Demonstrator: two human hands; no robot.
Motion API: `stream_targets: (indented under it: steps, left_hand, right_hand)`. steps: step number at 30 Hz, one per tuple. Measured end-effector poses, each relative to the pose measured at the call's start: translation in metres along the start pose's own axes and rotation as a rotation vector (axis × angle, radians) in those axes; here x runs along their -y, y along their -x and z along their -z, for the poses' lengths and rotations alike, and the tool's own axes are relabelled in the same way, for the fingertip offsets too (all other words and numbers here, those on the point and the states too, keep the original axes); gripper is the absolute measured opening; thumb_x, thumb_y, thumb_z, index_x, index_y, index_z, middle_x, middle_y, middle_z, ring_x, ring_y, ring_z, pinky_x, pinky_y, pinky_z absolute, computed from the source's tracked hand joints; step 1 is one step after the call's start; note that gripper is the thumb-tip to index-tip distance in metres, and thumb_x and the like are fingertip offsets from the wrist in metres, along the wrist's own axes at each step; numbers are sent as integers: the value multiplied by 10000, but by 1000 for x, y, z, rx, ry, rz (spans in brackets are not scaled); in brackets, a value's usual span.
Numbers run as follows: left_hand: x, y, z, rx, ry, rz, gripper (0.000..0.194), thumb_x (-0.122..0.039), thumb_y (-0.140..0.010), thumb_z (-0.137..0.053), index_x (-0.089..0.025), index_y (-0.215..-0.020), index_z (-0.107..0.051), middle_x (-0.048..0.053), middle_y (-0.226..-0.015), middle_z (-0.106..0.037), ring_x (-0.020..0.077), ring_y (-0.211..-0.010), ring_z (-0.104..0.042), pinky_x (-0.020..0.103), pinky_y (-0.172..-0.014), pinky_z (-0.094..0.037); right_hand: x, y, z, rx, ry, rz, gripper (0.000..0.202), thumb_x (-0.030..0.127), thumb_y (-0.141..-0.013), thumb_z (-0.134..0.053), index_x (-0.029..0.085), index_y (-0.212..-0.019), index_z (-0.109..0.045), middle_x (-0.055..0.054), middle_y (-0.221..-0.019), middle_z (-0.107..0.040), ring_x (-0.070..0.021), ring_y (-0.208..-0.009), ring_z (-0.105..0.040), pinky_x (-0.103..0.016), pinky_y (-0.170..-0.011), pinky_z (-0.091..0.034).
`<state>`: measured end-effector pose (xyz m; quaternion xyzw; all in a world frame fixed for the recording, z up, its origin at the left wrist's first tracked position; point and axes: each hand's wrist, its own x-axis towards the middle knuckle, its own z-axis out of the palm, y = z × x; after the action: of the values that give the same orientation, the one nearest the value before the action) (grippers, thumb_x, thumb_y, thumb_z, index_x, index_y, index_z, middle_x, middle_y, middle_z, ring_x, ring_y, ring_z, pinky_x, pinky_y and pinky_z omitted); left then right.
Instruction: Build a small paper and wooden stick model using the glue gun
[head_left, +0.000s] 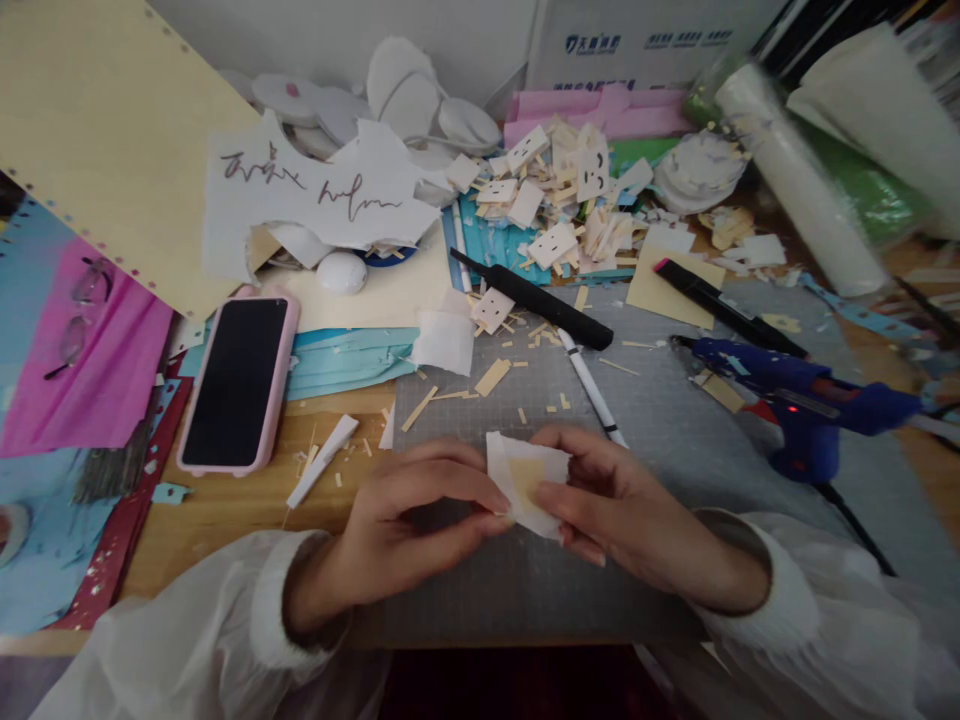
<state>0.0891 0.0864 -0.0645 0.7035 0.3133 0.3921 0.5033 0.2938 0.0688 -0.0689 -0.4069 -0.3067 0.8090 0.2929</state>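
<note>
Near the front of the grey cutting mat, a small white paper piece with a yellowish patch is held between both hands. My right hand grips its right side, thumb on the front and fingers behind. At its lower left edge, my left hand has thumb and index finger pinched together on the paper or something tiny beside it. Above the hands, a white pen and a black tool lie on the mat, with scattered yellow paper strips.
A pink-cased phone lies at left. The blue glue gun, its red light lit, rests at right with a black marker behind it. Small paper pieces with drawn faces are piled at the back.
</note>
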Motion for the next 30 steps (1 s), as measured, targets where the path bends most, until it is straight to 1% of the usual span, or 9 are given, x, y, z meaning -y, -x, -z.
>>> stream_targets:
  steps: [5, 10, 13, 16, 18, 22, 25, 28, 30]
  left_hand:
    - [0, 1, -1, -38, 68, 84, 111, -105, -793, -691, -181, -874, -698, 51, -794, -696, 152, -755, -646, 258, -689, -528]
    - [0, 2, -4, -87, 129, 185, 140, -91, -813, -661, -185, -907, -706, 42, -818, -702, 141, -767, -644, 246, -716, -518]
    - [0, 1, -6, -142, 153, 231, 150, -94, -807, -668, -193, -906, -723, 32, -805, -701, 128, -744, -642, 220, -684, -517]
    - [0, 0, -7, -237, 147, 268, 140, -103, -777, -702, -200, -870, -741, 31, -810, -712, 128, -745, -651, 201, -660, -523]
    - [-1, -1, -7, -276, 130, 270, 141, -101, -764, -714, -205, -852, -749, 29, -807, -720, 130, -751, -658, 199, -666, -527]
    - [-3, -1, -8, -252, 100, 239, 142, -96, -766, -705, -197, -855, -753, 35, -786, -720, 133, -728, -655, 210, -660, -527]
    - [-3, 0, -9, -220, 85, 224, 141, -97, -774, -699, -196, -859, -752, 35, -776, -716, 130, -708, -652, 213, -647, -524]
    - [-3, 1, -10, -194, 89, 206, 156, -90, -780, -694, -202, -875, -748, 31, -783, -716, 129, -723, -654, 214, -661, -525]
    - [-2, 3, -11, -183, 88, 198, 165, -84, -783, -690, -203, -885, -744, 27, -786, -713, 123, -728, -649, 205, -665, -519]
  right_hand:
    - [2, 0, -2, -1, 78, 66, 250, 353, -838, -653, 195, -926, -481, 78, -578, -527, -21, -407, -422, -123, -363, -336]
    - [4, 0, -5, -27, 187, 151, 210, 343, -863, -626, 206, -912, -476, 61, -621, -532, -35, -442, -454, -144, -392, -393]
    - [0, 1, -6, -52, 180, 235, 200, 288, -882, -606, 231, -1004, -459, 53, -674, -548, -51, -495, -492, -157, -430, -432]
    - [-4, 2, -9, -71, 153, 361, 380, 231, -856, -635, 287, -1134, -383, 16, -858, -588, -78, -632, -560, -188, -512, -488]
    - [-6, 2, -10, -87, 167, 405, 486, 210, -828, -663, 316, -1176, -340, -9, -987, -587, -100, -743, -595, -227, -604, -526]
    - [-8, 0, -12, -145, 208, 377, 582, 234, -786, -711, 334, -1207, -321, -27, -1058, -575, -146, -880, -618, -289, -730, -556]
    - [-8, -1, -11, -169, 238, 328, 568, 268, -775, -722, 324, -1198, -347, -22, -979, -583, -155, -788, -620, -297, -665, -560]
    - [-7, -1, -10, -162, 241, 307, 499, 283, -811, -686, 324, -1189, -362, -12, -907, -590, -124, -618, -572, -264, -517, -509]
    - [-6, -1, -10, -154, 229, 306, 477, 280, -823, -674, 326, -1185, -367, -6, -879, -593, -109, -574, -551, -242, -472, -478]
